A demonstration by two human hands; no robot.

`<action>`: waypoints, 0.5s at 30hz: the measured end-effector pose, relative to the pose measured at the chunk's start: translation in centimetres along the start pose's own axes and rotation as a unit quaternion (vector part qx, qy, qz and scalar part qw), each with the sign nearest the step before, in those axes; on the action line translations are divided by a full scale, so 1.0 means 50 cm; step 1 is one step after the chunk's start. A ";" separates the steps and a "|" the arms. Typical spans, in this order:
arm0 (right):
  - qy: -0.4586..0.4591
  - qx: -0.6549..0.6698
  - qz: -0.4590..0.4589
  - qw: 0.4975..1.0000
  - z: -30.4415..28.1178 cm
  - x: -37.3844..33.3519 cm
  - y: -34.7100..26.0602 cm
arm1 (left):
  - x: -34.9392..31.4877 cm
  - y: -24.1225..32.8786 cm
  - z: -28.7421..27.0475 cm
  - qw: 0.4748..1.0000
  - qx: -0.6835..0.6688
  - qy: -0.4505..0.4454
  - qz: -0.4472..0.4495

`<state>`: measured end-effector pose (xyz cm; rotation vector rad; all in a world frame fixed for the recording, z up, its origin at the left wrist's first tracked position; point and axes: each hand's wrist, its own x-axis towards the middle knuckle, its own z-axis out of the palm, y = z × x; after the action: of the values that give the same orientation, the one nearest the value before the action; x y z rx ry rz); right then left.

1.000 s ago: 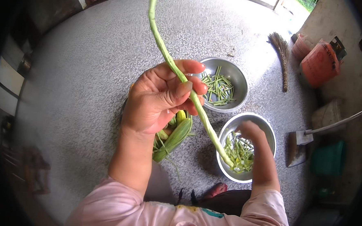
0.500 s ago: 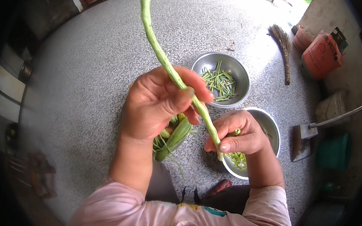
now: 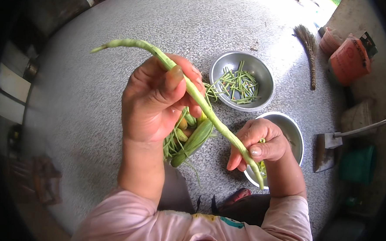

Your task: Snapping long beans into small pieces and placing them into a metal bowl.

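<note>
A long green bean (image 3: 214,116) is stretched slantwise between my two hands. My left hand (image 3: 146,102) is closed on its upper part, thumb on top, and the thin tip sticks out to the left. My right hand (image 3: 268,139) pinches the bean near its lower end. Something small and green, perhaps a bean piece, shows within the curled right fingers. Behind the hands stands a metal bowl (image 3: 222,63) with cut bean pieces (image 3: 242,84). Under my right hand, a second metal bowl (image 3: 296,137) holds yellow-green scraps, partly hidden.
Below my left hand lie a large green gourd-like vegetable (image 3: 193,143), several yellowish ones and whole long beans (image 3: 170,146). Toward the right are a straw broom (image 3: 309,50), an orange-red bag (image 3: 349,61), a dustpan (image 3: 325,149) and a green bin (image 3: 358,162).
The bean has swung from steep to a flatter slant, its upper tip now in view at left. My left hand has shifted slightly left and my right hand slightly right.
</note>
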<state>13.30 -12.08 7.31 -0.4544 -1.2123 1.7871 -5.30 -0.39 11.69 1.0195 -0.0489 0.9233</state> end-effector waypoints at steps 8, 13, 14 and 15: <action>-0.001 -0.011 -0.023 1.000 -0.005 0.002 0.008 | 0.002 -0.009 0.004 0.998 0.057 0.039 0.012; -0.008 0.025 -0.107 0.994 -0.008 0.005 0.010 | 0.008 -0.018 0.012 0.997 -0.042 0.061 0.033; 0.006 0.025 -0.166 0.986 -0.011 0.008 0.017 | 0.009 -0.019 0.015 0.997 -0.042 0.059 0.034; 0.038 0.076 -0.183 0.979 -0.007 0.007 0.015 | 0.008 -0.016 0.015 0.995 -0.038 0.088 0.019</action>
<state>13.02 -11.70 6.53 -0.1938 -1.0214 1.5160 -4.22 -0.89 11.71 0.8663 0.0436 1.0358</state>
